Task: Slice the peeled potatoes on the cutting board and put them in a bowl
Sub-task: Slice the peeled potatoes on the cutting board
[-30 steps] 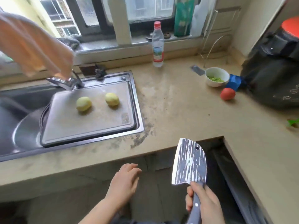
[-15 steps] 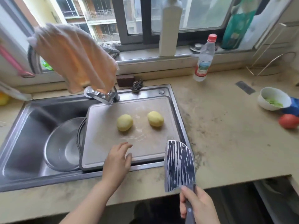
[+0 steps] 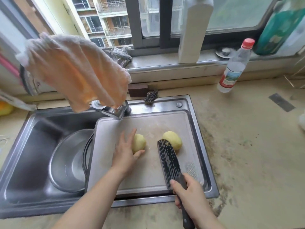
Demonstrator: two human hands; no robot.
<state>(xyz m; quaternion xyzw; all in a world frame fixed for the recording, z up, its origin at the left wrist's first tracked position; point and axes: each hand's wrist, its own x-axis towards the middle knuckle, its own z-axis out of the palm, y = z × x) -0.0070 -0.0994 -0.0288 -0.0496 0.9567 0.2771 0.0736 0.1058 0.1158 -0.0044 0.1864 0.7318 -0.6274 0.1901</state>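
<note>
On the board (image 3: 148,179) over the sink (image 3: 33,146), the left hand (image 3: 124,152) lies open against a potato (image 3: 139,142); the right hand (image 3: 189,189) grips the cleaver (image 3: 168,161). Best curl the fingertips back, pin the potato firmly, then slice.

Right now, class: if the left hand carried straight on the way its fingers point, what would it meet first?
The left hand already wraps the nearer potato; beyond it probably bare cutting board, then the faucet, though depth is unclear.

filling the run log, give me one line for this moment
left hand touching left potato | right hand grip on cleaver | potatoes whole | bowl in sink
</note>
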